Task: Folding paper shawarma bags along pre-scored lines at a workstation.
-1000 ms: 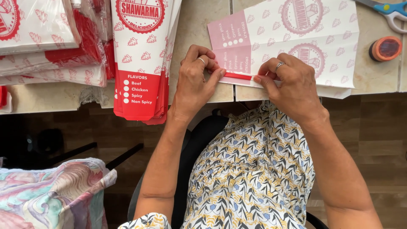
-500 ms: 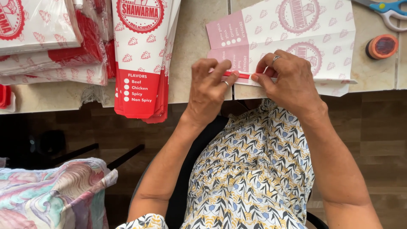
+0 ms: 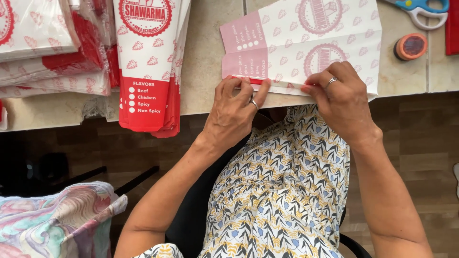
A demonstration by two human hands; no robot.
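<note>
Both the left hand (image 3: pixel 237 107) and the right hand (image 3: pixel 340 95) press their fingertips together on the near edge of the white paper wrapper (image 3: pixel 306 45), right of the stack of finished wrappers (image 3: pixel 150 62).

Paper sheet (image 3: pixel 306 43) flat on table (image 3: pixel 205 57), near edge at person's lap. Left hand (image 3: pixel 236 112) and right hand (image 3: pixel 342 100) both on sheet's near edge, well apart. Stack of bags (image 3: pixel 150 62) left of sheet, overhanging table edge. More bags (image 3: pixel 43 48) further left. Scissors (image 3: pixel 420 7) and tape roll (image 3: pixel 410 46) right of sheet.
</note>
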